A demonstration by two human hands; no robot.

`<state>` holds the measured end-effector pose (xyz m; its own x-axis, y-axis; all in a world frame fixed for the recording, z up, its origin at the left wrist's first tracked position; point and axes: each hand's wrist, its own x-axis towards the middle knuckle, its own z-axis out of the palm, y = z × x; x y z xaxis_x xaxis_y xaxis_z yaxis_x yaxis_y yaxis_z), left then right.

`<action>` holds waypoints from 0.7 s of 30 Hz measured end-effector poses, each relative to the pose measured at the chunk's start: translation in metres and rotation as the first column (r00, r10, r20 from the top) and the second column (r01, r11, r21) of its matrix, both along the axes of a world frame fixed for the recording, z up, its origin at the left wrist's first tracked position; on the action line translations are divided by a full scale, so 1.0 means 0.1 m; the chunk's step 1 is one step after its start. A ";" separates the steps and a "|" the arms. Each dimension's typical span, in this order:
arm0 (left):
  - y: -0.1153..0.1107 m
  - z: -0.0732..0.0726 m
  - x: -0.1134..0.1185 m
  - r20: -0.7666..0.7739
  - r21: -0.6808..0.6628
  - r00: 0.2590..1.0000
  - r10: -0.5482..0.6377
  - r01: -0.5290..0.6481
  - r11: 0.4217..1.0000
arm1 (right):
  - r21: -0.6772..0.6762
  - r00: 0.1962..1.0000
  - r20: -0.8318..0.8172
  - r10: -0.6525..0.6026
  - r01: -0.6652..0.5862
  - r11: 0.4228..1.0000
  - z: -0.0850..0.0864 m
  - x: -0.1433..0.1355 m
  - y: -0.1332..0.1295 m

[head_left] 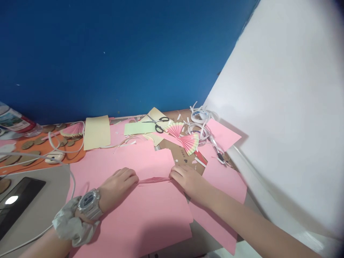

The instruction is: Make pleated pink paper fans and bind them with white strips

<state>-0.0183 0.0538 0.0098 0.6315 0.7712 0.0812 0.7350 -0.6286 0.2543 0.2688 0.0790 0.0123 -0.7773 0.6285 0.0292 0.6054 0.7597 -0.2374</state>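
A narrow strip of pleated pink paper (154, 180) lies stretched between my hands, its folds pressed together. My left hand (118, 184), with a watch and a scrunchie on the wrist, pinches its left end. At the right end, the bent fingers of my right hand (188, 181) grip the same strip. Both hands rest over large pink paper sheets (139, 215). Beyond them sit black-handled scissors (159, 125) with the blades spread, and a finished pink fan shape (182, 137) with yellow-green edges.
Pale yellow paper (97, 132) and a green strip (139, 128) lie at the back. Tape rolls (199, 116) and a pen (219, 156) are at the right, near the white wall. A phone (20, 204), white cable and bottle (16, 120) occupy the left.
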 end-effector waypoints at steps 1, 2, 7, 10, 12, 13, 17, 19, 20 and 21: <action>0.00 -0.01 -0.01 0.001 0.005 1.000 0.000 0.000 1.000 | 0.001 1.000 -0.001 0.001 -0.001 1.000 0.00 0.02 0.00; -0.01 -0.01 -0.03 0.002 0.011 1.000 0.001 -0.001 1.000 | 0.004 1.000 -0.002 0.002 -0.002 1.000 -0.01 0.04 0.01; -0.06 -0.06 -0.10 0.009 0.041 1.000 -0.015 0.015 0.999 | 0.043 1.000 -0.015 0.025 -0.024 0.999 -0.04 0.09 0.00; -0.10 -0.05 -0.13 0.021 0.055 0.999 -0.033 0.031 0.998 | 0.080 0.999 -0.026 0.047 -0.045 0.996 -0.05 0.11 -0.02; -0.12 -0.02 -0.14 0.033 0.060 0.998 -0.043 0.041 0.997 | 0.106 0.998 -0.030 0.063 -0.059 0.993 -0.05 0.13 -0.03; -0.13 0.00 -0.15 0.039 0.061 0.998 -0.048 0.046 0.997 | 0.119 0.997 -0.030 0.070 -0.066 0.991 -0.05 0.14 -0.04; -0.20 0.03 -0.17 0.049 0.077 0.997 -0.052 0.048 0.996 | 0.178 0.996 -0.029 0.090 -0.084 0.980 -0.05 0.18 -0.07; -0.26 0.01 -0.20 0.026 0.113 0.999 -0.047 0.044 0.993 | 0.206 0.995 -0.028 0.100 -0.092 0.974 -0.05 0.20 -0.10; -0.29 -0.01 -0.22 0.003 0.133 0.999 -0.045 0.045 0.990 | 0.226 0.994 -0.025 0.107 -0.098 0.969 -0.06 0.21 -0.11; -0.33 -0.02 -0.23 -0.022 0.154 0.999 -0.036 0.039 0.987 | 0.248 0.993 -0.020 0.116 -0.107 0.963 -0.06 0.22 -0.13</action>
<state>-0.0413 0.0208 0.0074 0.6623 0.7259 0.1854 0.7139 -0.6865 0.1379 0.2908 0.0656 0.0065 -0.8380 0.5079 0.1994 0.5082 0.8596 -0.0535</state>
